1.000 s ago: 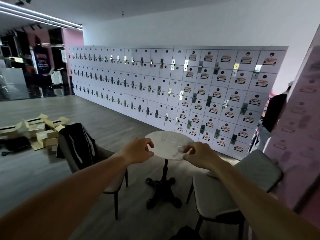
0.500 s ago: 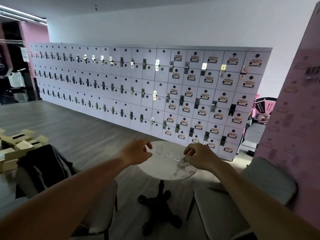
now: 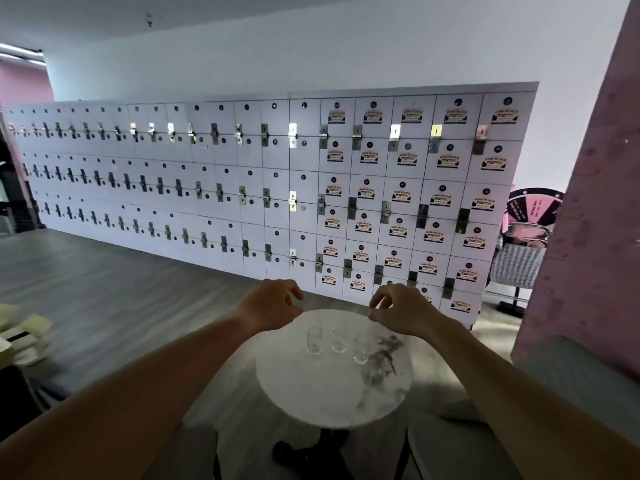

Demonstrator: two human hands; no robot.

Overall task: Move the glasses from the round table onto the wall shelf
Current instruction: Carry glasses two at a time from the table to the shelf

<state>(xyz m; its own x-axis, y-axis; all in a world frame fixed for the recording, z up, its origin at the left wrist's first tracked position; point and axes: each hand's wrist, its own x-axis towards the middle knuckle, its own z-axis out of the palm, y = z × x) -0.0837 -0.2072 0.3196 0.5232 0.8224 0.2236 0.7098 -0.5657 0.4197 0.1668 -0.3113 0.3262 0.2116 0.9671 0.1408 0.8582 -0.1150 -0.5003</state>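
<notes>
3 small clear drinking glasses (image 3: 335, 342) stand in a row on the round white marble-topped table (image 3: 332, 396), both hands empty above them, left hand (image 3: 272, 308) and right hand (image 3: 398, 308) loosely curled; best taken 1 per hand, low on the wall.

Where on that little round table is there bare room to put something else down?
The near half of the round table, between the glasses and the near rim, is bare. The far half is crowded: three glasses in a row, with the left hand and right hand above the far rim.
</notes>
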